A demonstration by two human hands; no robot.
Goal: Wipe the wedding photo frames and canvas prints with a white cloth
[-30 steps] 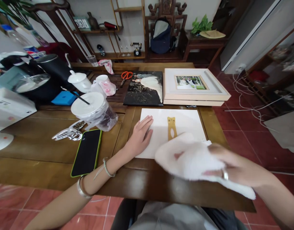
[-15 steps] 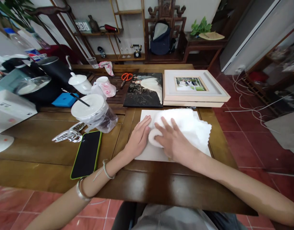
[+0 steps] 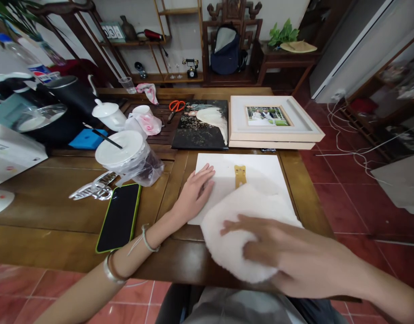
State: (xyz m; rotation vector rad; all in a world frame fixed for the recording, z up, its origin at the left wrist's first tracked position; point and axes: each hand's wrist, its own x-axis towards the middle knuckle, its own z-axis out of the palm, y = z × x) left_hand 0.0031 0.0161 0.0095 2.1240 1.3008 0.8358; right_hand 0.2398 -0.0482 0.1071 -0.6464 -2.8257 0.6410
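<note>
A flat white board [image 3: 220, 168] lies on the wooden table in front of me, with a gold-coloured metal piece like a picture hanger [image 3: 240, 175] on its upper face. My left hand [image 3: 193, 193] rests on the board's left side, fingers stretched out and flat. In my right hand [image 3: 267, 243] is a white fluffy cloth [image 3: 223, 225], bunched and blurred by motion. The cloth covers the board's near right part and hangs past its front edge.
Behind the board are a dark wedding photo panel [image 3: 202, 126] and stacked framed pictures [image 3: 277, 135]. Orange-handled scissors [image 3: 176, 108] lie beside the panel. To the left stand a bagged, lidded cup [image 3: 119, 148], a phone [image 3: 119, 218] and a silver hair clip [image 3: 95, 186].
My right hand has pulled the cloth back toward me and slightly right, uncovering the gold-coloured piece on the board. My left hand has stayed nearly in place.
</note>
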